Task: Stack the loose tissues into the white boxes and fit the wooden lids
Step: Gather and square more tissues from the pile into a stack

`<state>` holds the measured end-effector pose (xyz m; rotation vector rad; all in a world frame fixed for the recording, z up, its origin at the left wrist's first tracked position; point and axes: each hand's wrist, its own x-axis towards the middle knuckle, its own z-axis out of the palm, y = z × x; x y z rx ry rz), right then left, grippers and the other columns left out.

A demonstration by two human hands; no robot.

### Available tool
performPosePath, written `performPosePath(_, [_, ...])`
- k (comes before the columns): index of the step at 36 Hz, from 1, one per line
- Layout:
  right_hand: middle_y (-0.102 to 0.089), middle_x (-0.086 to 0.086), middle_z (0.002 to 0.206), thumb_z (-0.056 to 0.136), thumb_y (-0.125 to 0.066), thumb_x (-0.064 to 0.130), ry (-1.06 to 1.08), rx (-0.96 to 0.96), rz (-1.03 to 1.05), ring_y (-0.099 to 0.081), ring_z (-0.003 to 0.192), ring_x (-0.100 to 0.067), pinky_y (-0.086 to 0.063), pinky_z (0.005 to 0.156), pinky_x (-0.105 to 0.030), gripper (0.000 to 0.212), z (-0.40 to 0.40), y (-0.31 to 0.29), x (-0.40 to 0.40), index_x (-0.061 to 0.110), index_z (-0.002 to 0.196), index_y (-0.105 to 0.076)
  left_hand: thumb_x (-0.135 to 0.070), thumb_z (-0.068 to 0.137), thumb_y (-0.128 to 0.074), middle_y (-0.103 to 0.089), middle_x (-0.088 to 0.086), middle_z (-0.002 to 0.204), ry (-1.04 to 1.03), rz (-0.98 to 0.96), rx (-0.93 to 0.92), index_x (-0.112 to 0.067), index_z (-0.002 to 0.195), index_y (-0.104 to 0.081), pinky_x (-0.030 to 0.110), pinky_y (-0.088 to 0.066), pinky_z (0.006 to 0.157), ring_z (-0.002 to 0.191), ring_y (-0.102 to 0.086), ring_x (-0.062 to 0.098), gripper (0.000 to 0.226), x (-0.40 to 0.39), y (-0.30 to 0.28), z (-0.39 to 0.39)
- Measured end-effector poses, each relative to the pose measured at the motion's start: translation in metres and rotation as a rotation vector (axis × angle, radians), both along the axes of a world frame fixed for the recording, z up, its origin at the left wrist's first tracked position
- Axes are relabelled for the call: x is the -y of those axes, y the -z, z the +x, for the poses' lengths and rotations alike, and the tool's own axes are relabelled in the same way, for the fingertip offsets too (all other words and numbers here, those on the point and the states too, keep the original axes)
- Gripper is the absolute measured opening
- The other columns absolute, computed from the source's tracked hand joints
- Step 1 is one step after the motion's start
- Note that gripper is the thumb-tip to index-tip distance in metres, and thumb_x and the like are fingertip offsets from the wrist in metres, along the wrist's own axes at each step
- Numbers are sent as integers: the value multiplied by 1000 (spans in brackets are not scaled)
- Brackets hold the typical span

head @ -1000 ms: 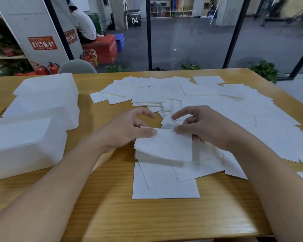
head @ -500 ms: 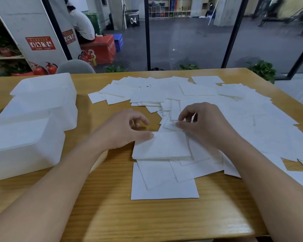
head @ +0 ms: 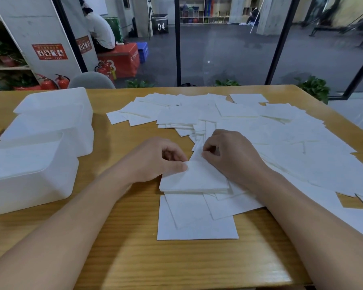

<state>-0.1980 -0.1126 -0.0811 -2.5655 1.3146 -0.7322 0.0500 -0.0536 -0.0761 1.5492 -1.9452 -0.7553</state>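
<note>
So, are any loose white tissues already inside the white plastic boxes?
No, the white plastic boxes stand upside down, away from the tissues.

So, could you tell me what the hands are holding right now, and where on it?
A small stack of tissues: the left hand pinches its upper left corner, the right hand its upper right edge.

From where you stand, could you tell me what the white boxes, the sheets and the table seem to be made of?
The white boxes look like matte, slightly translucent plastic: smooth walls and rounded corners. The sheets look like thin, soft tissue paper: the small stack that both hands pinch bends at its corner. The table shows yellowish wood grain with a light sheen; solid wood or veneer, I cannot tell.
</note>
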Motion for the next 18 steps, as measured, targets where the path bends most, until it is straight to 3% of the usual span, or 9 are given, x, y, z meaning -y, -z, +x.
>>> performPosePath(4, [-62, 10, 88, 96, -73, 36, 7, -63, -35, -59, 78, -12, -51, 66, -35, 17, 4, -2, -2, 26, 82, -73, -40, 90, -90, -76, -10, 97, 4, 3, -6, -35, 93, -86, 35, -56, 80, 89, -69, 14, 7, 1, 0, -1])
performPosePath(7, [-63, 9, 89, 99, -68, 28, 14, -94, -50, -60, 78, -15, -54, 69, -40, 18, 5, -4, -3, 21, 84, -73, -40, 91, -90, -77, -10, 97, 14, 10, -1, -35, 94, -86, 36, -57, 81, 89, -69, 14, 7, 1, 1, -1])
performPosePath(13, [-61, 4, 91, 103, -60, 22, 16, -125, -47, -59, 77, -19, -53, 71, -44, 21, 6, -3, -2, 15, 86, -69, -43, 91, -90, -74, -17, 100, -3, -30, 35, -39, 93, -85, 17, -52, 74, 92, -69, 5, 7, 2, 2, 0])
performPosePath(18, [-63, 8, 89, 105, -61, 24, 9, 7, 76, -59, 81, -10, -51, 74, -36, 19, 1, -2, 1, 19, 89, -68, -44, 97, -81, -72, -26, 108, -28, -119, 90, -45, 105, -81, 14, -48, 82, 108, -63, -4, 7, 2, 6, -4])
